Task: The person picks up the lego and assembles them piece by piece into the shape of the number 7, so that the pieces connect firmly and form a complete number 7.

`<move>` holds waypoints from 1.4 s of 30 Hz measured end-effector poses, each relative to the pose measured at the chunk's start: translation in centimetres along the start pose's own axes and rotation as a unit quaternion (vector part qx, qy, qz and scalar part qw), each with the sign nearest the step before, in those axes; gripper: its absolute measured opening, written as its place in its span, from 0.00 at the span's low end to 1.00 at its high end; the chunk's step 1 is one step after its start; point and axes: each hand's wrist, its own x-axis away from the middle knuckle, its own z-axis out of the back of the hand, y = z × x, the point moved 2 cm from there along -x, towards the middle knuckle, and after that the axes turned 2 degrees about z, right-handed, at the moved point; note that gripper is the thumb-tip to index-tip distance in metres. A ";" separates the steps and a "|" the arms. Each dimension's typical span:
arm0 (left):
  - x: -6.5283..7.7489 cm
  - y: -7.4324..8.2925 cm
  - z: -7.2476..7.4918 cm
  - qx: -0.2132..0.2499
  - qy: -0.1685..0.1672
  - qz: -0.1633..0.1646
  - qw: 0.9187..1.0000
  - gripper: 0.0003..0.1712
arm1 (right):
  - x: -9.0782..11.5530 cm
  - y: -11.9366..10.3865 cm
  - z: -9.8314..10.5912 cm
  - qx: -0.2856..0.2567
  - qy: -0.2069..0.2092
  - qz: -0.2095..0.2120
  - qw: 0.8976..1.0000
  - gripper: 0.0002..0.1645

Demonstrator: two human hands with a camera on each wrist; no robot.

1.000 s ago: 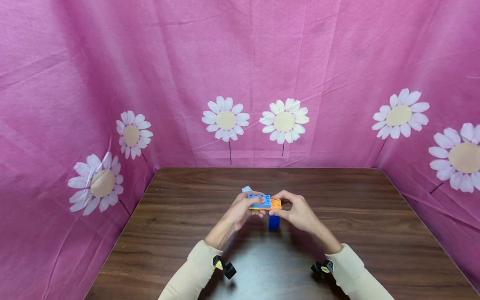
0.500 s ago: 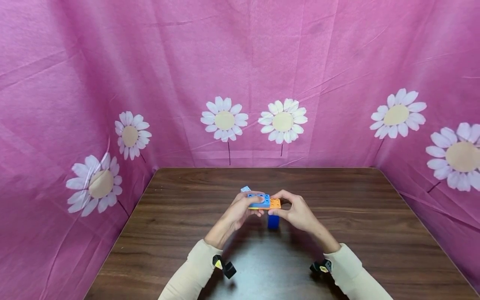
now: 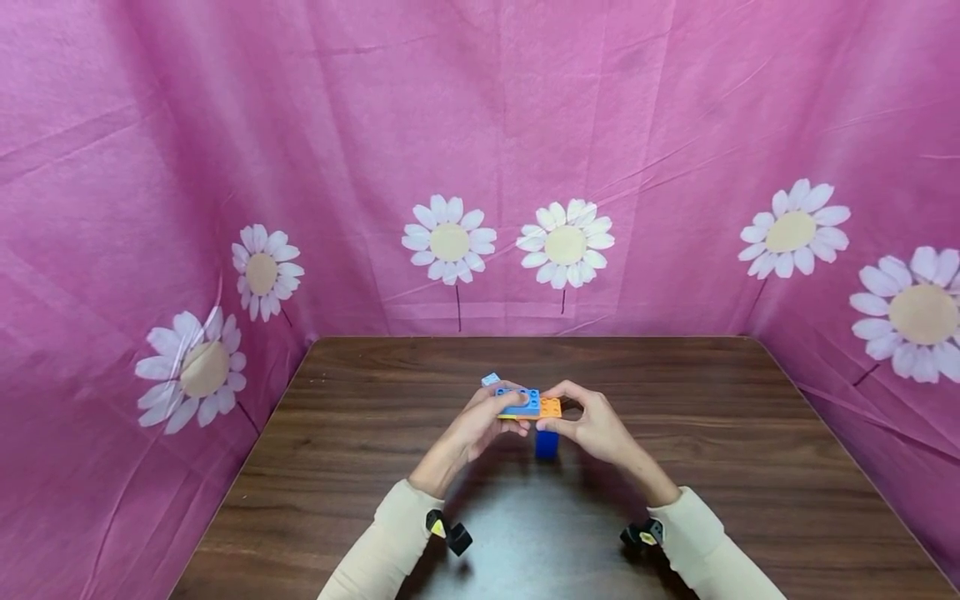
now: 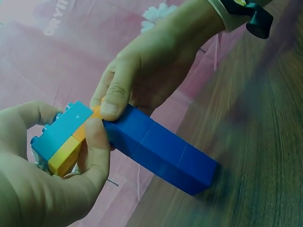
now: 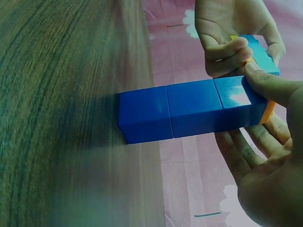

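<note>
A tower of dark blue toy bricks [image 5: 170,111] stands upright on the table, with an orange brick [image 3: 551,407] across its top. A lighter blue brick [image 3: 533,400] sits on the orange brick's left part, and a yellow brick [image 4: 65,157] is under its outer end. My left hand [image 3: 474,423] pinches this blue brick, thumb on its studs and fingers curled below. My right hand [image 3: 598,423] grips the tower's top at the orange brick, between thumb and fingers. The hands hide parts of the joints between bricks.
Behind my left hand, a pale blue brick [image 3: 491,378] shows partly. Everything is on a dark wooden table [image 3: 675,400]. A pink cloth [image 3: 480,100] with printed daisies hangs around its back and sides.
Both hands keep their hold on the bricks with almost no movement. The head view shifts very slightly.
</note>
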 end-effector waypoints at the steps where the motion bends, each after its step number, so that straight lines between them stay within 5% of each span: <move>1: 0.0 0.0 0.0 0.000 -0.001 0.000 1.000 0.18 | 0.0 0.0 0.0 -0.001 0.000 -0.001 1.000 0.18; 15: -0.2 -0.2 0.0 0.006 0.005 0.025 1.000 0.17 | -0.1 0.0 0.1 -0.006 -0.006 -0.012 1.000 0.19; 24: -0.5 0.3 -0.2 -0.026 0.027 0.002 0.999 0.20 | -0.2 0.2 0.1 -0.009 -0.007 -0.006 1.000 0.19; 42: -0.3 0.2 -0.5 0.005 0.049 0.006 0.999 0.18 | -0.2 0.1 0.1 -0.008 -0.009 -0.005 1.000 0.18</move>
